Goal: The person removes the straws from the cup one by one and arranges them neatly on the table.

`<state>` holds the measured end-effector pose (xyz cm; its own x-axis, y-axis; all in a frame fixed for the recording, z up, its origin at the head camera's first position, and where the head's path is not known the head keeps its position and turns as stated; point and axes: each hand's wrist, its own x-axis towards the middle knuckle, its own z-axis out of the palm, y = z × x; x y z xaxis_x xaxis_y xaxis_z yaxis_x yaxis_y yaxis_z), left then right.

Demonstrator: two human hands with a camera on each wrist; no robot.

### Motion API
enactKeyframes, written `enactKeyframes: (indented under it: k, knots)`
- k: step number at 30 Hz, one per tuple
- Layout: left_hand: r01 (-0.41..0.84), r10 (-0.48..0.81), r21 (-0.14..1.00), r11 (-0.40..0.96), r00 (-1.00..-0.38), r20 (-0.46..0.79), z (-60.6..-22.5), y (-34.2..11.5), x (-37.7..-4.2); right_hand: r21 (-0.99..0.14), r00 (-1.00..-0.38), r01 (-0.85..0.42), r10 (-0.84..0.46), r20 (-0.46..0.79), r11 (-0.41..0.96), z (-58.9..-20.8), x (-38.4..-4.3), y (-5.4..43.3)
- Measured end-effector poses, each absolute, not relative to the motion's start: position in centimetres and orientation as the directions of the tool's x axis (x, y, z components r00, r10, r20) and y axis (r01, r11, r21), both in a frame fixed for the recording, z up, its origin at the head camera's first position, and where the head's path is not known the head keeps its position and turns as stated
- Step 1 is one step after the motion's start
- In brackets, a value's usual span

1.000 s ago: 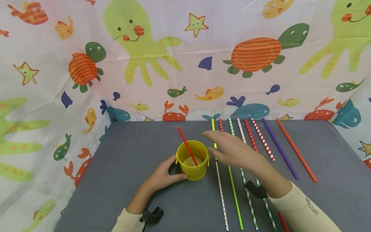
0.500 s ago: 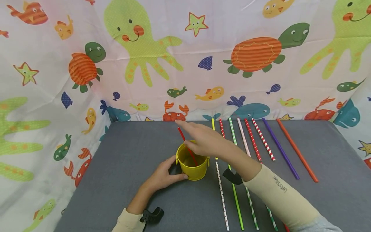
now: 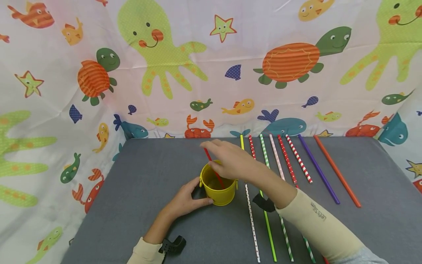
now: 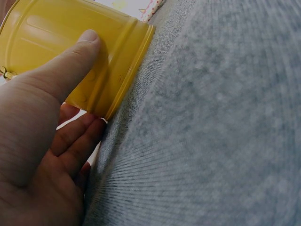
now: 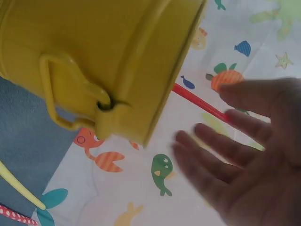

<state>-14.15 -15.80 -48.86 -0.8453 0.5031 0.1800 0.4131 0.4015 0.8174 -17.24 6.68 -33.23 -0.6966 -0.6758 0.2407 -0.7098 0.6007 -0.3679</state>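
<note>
A small yellow bucket (image 3: 218, 194) with side handles stands upright on the grey table. My left hand (image 3: 184, 200) holds it at the left, thumb on the near side and fingers round the far side; in the left wrist view the thumb (image 4: 70, 63) lies flat on the wall. Out of the bucket leans a red straw (image 3: 208, 155), tilted to the left. Over the rim, my right hand (image 3: 230, 157) has its index finger at the straw's upper end. The right wrist view shows the thumb (image 5: 244, 96) apart from that finger and the other fingers loosely spread.
Right of the bucket lie several paper straws in two rows, among them a purple straw (image 3: 318, 168), an orange straw (image 3: 337, 170) and a lime green straw (image 3: 269, 231). My right forearm covers part of them. A sea-animal cloth (image 3: 217, 80) hangs behind the table (image 3: 158, 161).
My right hand has moved left from above the straws to the red straw in the bucket, its fingers bending a little. The left hand and the bucket have stayed put.
</note>
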Motion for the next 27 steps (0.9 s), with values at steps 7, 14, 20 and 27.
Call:
enactKeyframes:
  k: [7, 14, 20, 27]
  knots:
    - [0.415, 0.500, 0.814, 0.406, -0.847, 0.182, -48.8, -15.8, -14.1, -0.428, -0.674, -0.738, -0.583, 0.454, 0.521, -33.4, -15.6, 6.5]
    - [0.403, 0.497, 0.814, 0.417, -0.851, 0.167, -48.9, -15.7, -14.1, -0.539, -0.746, -0.659, -0.549, 0.378, 0.525, -34.0, -13.9, 7.1]
    - [0.400, 0.486, 0.821, 0.408, -0.856, 0.176, -49.1, -15.7, -14.1, -0.559, -0.748, -0.641, -0.592, 0.301, 0.526, -34.9, -13.7, 7.5]
    - [0.385, 0.481, 0.820, 0.424, -0.863, 0.156, -48.1, -15.4, -13.7, -0.533, -0.743, -0.633, -0.634, 0.214, 0.562, -35.5, -14.3, 7.3]
